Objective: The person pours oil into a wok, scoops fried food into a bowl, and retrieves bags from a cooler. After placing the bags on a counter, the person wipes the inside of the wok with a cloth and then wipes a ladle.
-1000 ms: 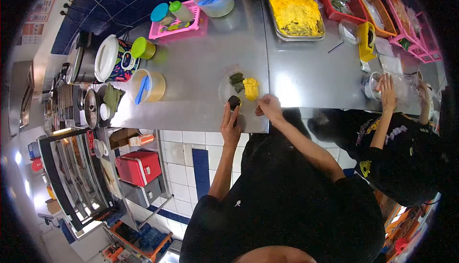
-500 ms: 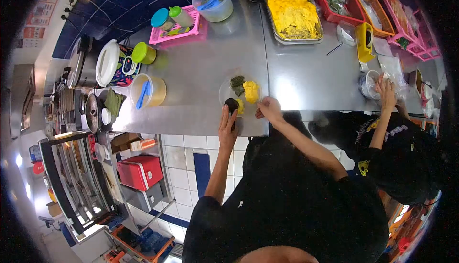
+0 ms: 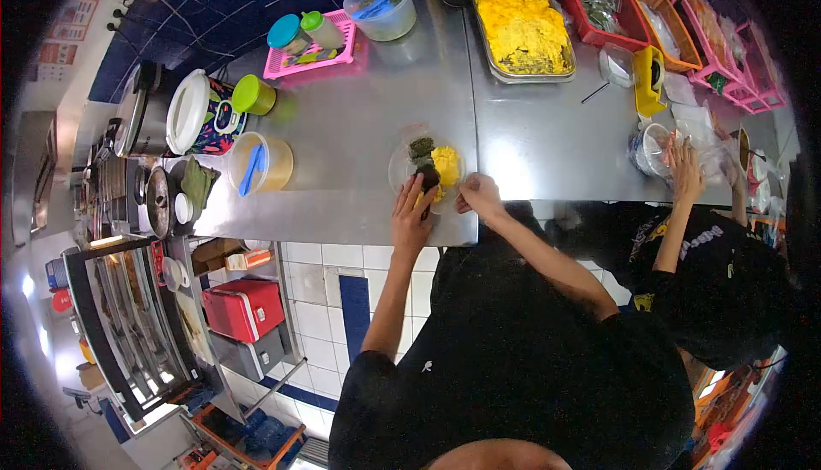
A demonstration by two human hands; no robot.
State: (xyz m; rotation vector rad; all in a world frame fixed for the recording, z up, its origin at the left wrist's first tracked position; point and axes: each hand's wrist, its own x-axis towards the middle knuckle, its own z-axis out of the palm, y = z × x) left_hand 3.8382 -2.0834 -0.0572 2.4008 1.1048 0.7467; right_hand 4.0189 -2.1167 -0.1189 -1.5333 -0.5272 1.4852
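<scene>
On the steel counter in front of me lies a clear round dish (image 3: pixel 396 169) holding yellow shredded food (image 3: pixel 445 163) and dark green flakes (image 3: pixel 421 147). My left hand (image 3: pixel 412 218) is over the dish's near left side, its fingers closed around a dark, rounded object (image 3: pixel 428 179) of a kind I cannot make out. Part of that object is hidden by the fingers. At the dish's near right edge, my right hand (image 3: pixel 481 196) has its fingers curled in a pinch on the rim.
A metal tray (image 3: pixel 534 76) of yellow food stands at the back. Tubs, including one with a blue utensil (image 3: pixel 252 171), and a pink basket (image 3: pixel 312 61) are on the left. A co-worker's hands (image 3: pixel 687 171) handle plastic at the right, near colored baskets (image 3: pixel 607 35).
My left hand has moved slightly up and right, carrying the dark object further over the dish and the yellow food. My right hand stays at the rim. The view has shifted slightly.
</scene>
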